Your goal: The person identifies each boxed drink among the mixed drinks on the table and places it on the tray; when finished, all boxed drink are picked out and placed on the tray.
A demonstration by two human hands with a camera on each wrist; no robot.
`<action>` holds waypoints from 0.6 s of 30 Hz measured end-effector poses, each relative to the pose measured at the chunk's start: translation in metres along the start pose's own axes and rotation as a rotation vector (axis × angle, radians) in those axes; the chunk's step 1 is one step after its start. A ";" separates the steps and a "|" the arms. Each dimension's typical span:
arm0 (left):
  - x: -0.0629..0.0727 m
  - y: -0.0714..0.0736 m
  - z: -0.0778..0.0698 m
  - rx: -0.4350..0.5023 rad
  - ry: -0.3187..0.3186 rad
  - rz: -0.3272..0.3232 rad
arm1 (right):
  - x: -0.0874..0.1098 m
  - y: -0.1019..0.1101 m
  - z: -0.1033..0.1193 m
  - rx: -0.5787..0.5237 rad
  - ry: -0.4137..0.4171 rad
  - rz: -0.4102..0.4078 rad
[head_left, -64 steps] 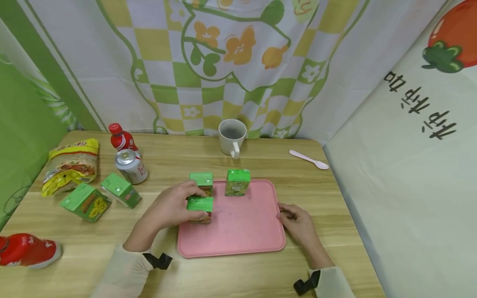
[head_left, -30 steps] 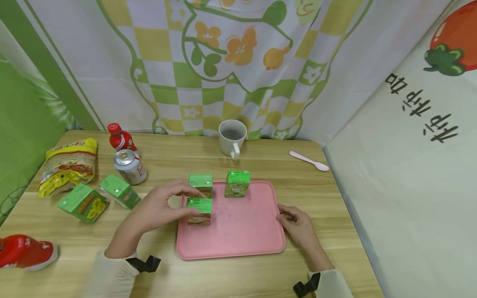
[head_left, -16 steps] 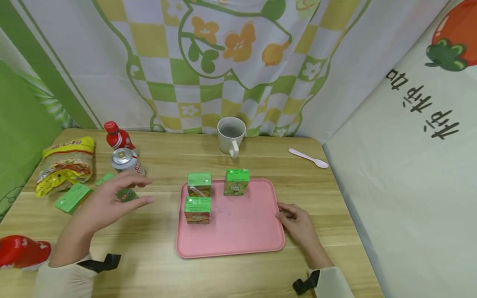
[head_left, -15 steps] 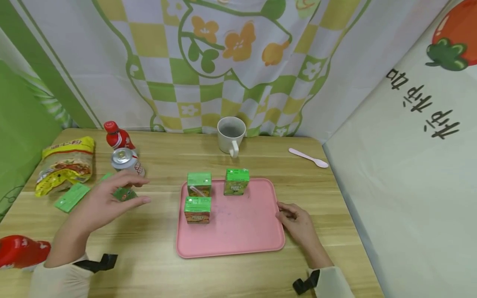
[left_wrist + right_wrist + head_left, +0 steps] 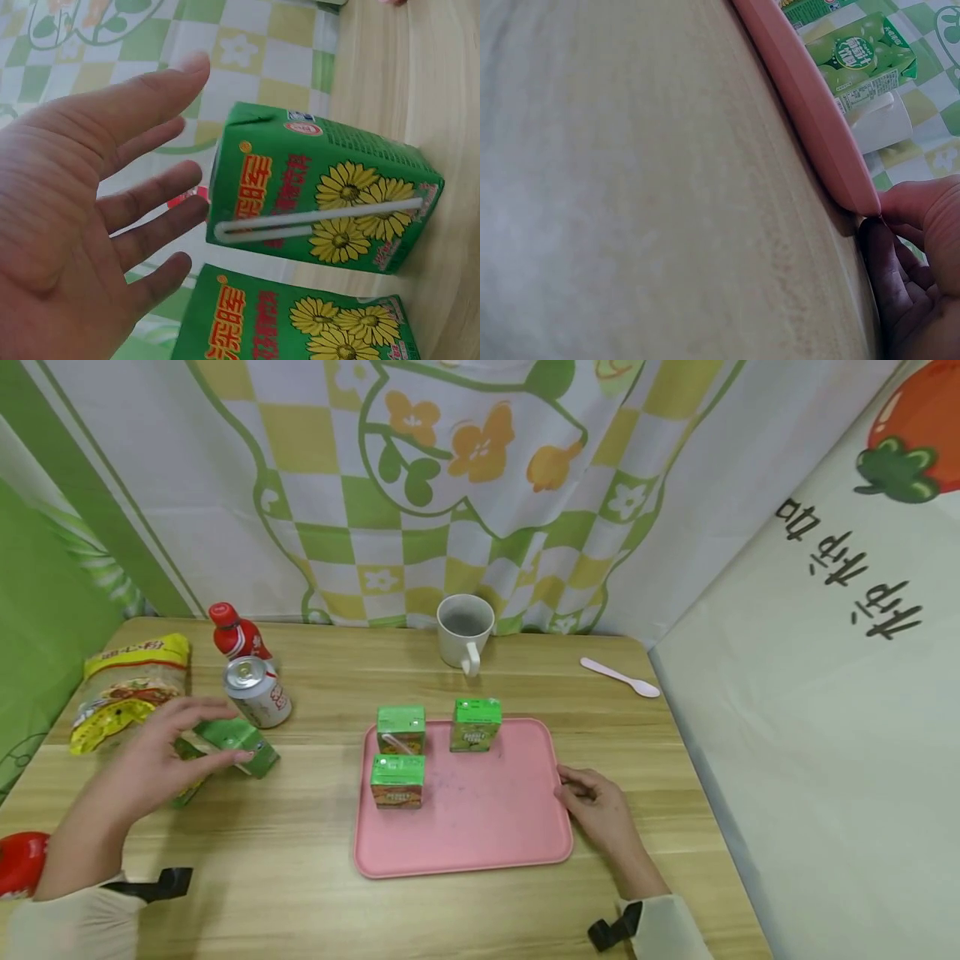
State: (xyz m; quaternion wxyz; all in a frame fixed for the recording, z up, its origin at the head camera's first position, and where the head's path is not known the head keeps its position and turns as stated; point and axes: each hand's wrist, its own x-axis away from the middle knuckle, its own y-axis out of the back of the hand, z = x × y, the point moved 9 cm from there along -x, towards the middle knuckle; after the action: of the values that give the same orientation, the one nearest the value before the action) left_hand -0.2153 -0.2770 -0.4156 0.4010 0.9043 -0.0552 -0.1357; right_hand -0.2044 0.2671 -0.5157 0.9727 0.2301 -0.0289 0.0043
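Note:
My left hand (image 5: 142, 768) hovers with spread fingers over two green drink cartons at the table's left. In the left wrist view, the nearer drink carton (image 5: 330, 195) shows yellow flowers and a white straw, and a gap separates it from the fingers. A second flower carton (image 5: 300, 319) is beside it. The right hand (image 5: 603, 814) pinches the right rim of a pink tray (image 5: 487, 827) between thumb and finger, as the right wrist view shows. On the tray stand three green cartons: front left (image 5: 398, 793), back left (image 5: 397, 718) and back middle (image 5: 476, 737).
Behind the left hand are a yellow noodle bag (image 5: 135, 672), a silver can (image 5: 262, 697) and a red bottle (image 5: 238, 635). Another red bottle (image 5: 21, 864) lies at the left edge. A white mug (image 5: 461, 643) and a pink spoon (image 5: 621, 677) sit at the back.
My left hand has let go of the front-left carton on the tray and moved left to the loose cartons. The right hand stays at the tray rim.

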 end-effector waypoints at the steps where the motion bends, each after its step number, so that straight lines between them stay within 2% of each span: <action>1: 0.000 0.001 0.002 -0.002 0.007 -0.001 | -0.001 0.000 -0.004 -0.005 0.004 -0.003; 4: 0.001 0.001 0.009 -0.015 0.020 -0.001 | -0.005 -0.001 -0.020 -0.014 0.011 -0.008; 8: 0.002 0.000 0.012 -0.029 0.003 0.011 | -0.009 -0.001 -0.036 -0.020 0.002 -0.014; 12: 0.000 -0.002 0.011 -0.040 -0.033 0.002 | -0.011 0.000 -0.039 -0.025 0.001 -0.016; 18: -0.003 -0.002 0.007 -0.088 -0.044 -0.061 | -0.010 0.000 -0.037 -0.018 0.010 -0.017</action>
State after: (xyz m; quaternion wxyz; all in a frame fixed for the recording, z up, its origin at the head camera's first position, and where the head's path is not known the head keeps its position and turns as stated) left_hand -0.2202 -0.2799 -0.4210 0.4346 0.8839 -0.0303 -0.1701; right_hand -0.2127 0.2836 -0.5498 0.9748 0.2218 -0.0221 -0.0033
